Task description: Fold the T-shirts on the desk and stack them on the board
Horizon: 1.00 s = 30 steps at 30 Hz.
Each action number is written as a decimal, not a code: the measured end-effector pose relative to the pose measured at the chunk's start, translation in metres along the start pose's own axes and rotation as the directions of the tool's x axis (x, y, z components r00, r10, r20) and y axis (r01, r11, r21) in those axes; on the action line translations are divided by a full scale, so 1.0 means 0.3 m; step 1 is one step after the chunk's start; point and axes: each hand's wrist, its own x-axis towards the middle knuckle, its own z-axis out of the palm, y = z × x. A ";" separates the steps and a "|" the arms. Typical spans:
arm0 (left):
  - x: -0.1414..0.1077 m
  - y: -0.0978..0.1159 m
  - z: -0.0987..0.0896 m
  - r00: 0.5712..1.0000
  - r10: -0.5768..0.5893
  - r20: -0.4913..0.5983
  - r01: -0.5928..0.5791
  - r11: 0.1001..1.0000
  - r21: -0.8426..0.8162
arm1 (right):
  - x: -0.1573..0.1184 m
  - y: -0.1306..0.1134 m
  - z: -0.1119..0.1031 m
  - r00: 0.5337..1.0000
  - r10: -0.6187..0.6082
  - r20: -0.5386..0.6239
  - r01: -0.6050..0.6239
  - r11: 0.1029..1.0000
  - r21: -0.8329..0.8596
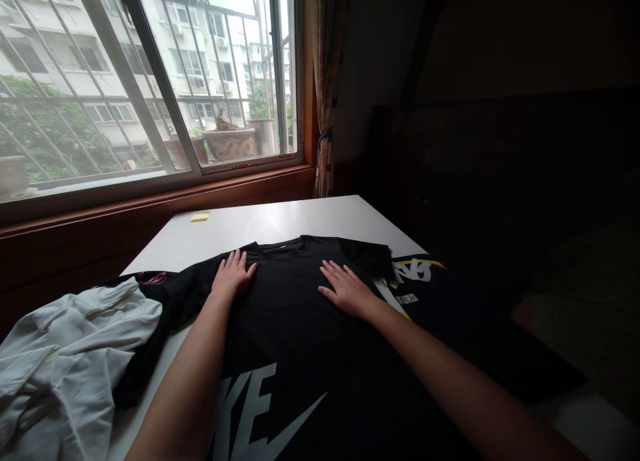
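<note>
A black T-shirt [295, 314] with pale lettering and a swoosh lies spread over the white table [310, 214], its neckline toward the far side. My left hand [234, 274] rests flat on it near the left shoulder, fingers spread. On the right half of the chest, my right hand [346, 289] also lies flat, fingers stretched out and the thumb apart. Neither hand grips the cloth. The lower part of the shirt runs out of view at the bottom.
Crumpled white cloth [75, 361] lies at the left, partly over dark clothing with a pink mark. A dark garment with white and yellow print [415, 271] is at the right. A yellow slip [201, 216] sits near the far edge, below a barred window [215, 81] and a curtain [326, 94].
</note>
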 end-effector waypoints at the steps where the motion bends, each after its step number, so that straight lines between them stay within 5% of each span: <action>1: 0.000 -0.001 0.000 1.000 0.000 0.002 0.000 1.000 0.000 | -0.003 0.021 -0.005 1.000 0.013 0.000 -0.013 1.000 -0.002; 6: 0.006 -0.008 0.008 1.000 0.002 0.000 -0.002 1.000 -0.003 | -0.022 0.098 -0.007 0.999 0.045 -0.012 -0.045 0.999 -0.014; 13: 0.012 -0.016 0.020 1.000 0.014 -0.026 -0.015 1.000 -0.019 | -0.031 0.097 -0.004 0.999 0.050 -0.021 -0.051 0.998 -0.044; 20: -0.021 -0.016 -0.009 0.982 0.069 -0.177 -0.077 0.996 -0.042 | -0.034 0.090 -0.013 0.998 0.060 -0.011 -0.060 0.997 -0.054; 25: -0.131 0.025 -0.040 0.938 0.205 -0.278 -0.219 0.976 -0.019 | -0.031 0.093 -0.006 0.998 0.052 -0.022 -0.053 0.998 -0.046; 30: -0.342 0.079 0.027 0.913 0.334 -0.233 -0.341 0.940 0.013 | -0.028 0.101 0.004 0.998 0.041 -0.044 -0.043 0.998 -0.045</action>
